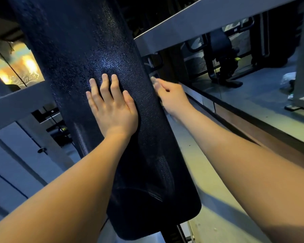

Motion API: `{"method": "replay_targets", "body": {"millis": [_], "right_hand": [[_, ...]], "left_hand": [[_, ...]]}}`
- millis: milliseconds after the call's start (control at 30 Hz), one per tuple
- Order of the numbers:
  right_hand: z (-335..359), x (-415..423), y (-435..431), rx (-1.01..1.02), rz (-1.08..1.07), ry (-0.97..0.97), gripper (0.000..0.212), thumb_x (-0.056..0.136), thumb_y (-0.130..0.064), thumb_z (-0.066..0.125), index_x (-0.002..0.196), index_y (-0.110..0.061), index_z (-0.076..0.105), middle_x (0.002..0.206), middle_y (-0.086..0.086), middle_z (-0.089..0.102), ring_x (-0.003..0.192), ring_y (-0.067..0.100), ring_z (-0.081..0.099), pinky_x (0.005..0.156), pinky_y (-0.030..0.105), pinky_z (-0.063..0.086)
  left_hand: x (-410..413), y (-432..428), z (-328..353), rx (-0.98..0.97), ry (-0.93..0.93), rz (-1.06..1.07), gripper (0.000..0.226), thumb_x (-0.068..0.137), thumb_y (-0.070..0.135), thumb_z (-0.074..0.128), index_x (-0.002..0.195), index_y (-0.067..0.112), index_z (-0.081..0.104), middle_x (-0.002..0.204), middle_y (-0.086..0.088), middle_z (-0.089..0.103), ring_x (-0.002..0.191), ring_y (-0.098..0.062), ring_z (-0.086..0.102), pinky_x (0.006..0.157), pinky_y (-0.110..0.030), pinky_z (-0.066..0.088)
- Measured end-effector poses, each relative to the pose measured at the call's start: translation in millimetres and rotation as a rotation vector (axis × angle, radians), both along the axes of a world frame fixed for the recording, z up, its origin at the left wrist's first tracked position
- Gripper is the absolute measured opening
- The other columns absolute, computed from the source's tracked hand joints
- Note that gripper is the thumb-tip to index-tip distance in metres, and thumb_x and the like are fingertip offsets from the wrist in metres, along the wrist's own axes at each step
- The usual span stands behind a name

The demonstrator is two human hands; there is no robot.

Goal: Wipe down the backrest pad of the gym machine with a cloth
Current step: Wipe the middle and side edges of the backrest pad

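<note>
The pad is long and dark, almost black with a blue shine. Its skin is bumpy, like tiny pebbles, and a bright spot of light sits on it just above the fingers. It leans from the top left down to the bottom middle. It is a bit rounded across, and its bottom end has soft round corners. Some long, smooth dents run down its lower half.

The left hand lies flat on the middle of the pad. It is open, with straight fingers spread a little and the palm pressing on the bumpy skin.

The right hand is at the right edge of the pad. Its fingers are curled and pinch the cloth. Only a small pale bit of it sticks out past the fingertips. It is blurry, and it touches the pad's edge. Both arms are bare.

A thin black post shows under the bottom of the pad. A flat grey metal bar goes up to the top right from behind the pad. Another grey bar slants on the left. A warm yellow glow shines at the left, above that bar. The floor below is pale and smooth. More dark gym gear stands far off on the right.
</note>
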State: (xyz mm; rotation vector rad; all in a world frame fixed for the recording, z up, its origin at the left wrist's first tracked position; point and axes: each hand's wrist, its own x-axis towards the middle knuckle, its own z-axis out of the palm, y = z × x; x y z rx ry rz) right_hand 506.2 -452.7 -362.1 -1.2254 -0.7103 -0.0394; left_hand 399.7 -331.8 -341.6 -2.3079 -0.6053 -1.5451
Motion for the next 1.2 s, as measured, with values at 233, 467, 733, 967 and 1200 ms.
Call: {"method": "replay_targets", "body": {"millis": [233,467,733,967,1200], "right_hand": [[61.9,10.2,24.3,0.196,0.047,0.098,0.028,0.106,-0.012,0.053,0.126,-0.007,0.072,0.119,0.002,0.076,0.114,0.016,0.069,0.105,0.038,0.055],[-18.7,-3.5,-3.0,0.054,0.088,0.121,0.034,0.107,-0.016,0.055,0.140,-0.012,0.062,0.131,-0.009,0.068,0.110,-0.003,0.063,0.100,0.023,0.053],[-72.6,-63.8,-39.8,-0.024,-0.051,0.086,0.021,0.105,-0.029,0.059,0.102,-0.031,0.080,0.093,-0.013,0.078,0.089,0.003,0.068,0.090,0.034,0.059],[-9.9,-53.9,-26.4,-0.094,-0.316,-0.232,0.025,0.097,-0.026,0.066,0.120,-0.031,0.075,0.095,-0.021,0.074,0.090,-0.007,0.065,0.086,0.016,0.050],[-111.8,-104.3,-50.7,-0.172,-0.451,-0.421,0.024,0.100,-0.004,0.062,0.117,-0.017,0.072,0.119,-0.014,0.068,0.104,0.002,0.065,0.095,0.010,0.044]], "left_hand": [[-1.1,0.9,0.3,0.008,-0.012,-0.009,0.056,0.103,0.036,0.031,0.155,0.015,0.035,0.163,-0.008,0.031,0.154,-0.038,0.016,0.125,-0.055,0.009],[-2.5,0.0,0.2,-0.009,0.014,-0.005,0.057,0.104,0.037,0.027,0.157,0.016,0.030,0.165,-0.007,0.026,0.155,-0.036,0.010,0.125,-0.054,0.005],[-2.3,-0.4,0.4,-0.008,0.020,0.006,0.057,0.104,0.037,0.026,0.157,0.016,0.030,0.165,-0.007,0.026,0.155,-0.037,0.011,0.125,-0.054,0.006],[-2.4,0.1,1.5,-0.010,0.021,0.011,0.058,0.103,0.038,0.025,0.157,0.017,0.031,0.165,-0.006,0.026,0.155,-0.036,0.012,0.125,-0.054,0.007],[-2.0,1.0,0.4,-0.008,0.025,0.016,0.058,0.104,0.038,0.025,0.157,0.017,0.029,0.165,-0.006,0.026,0.155,-0.036,0.012,0.126,-0.054,0.007]]}}
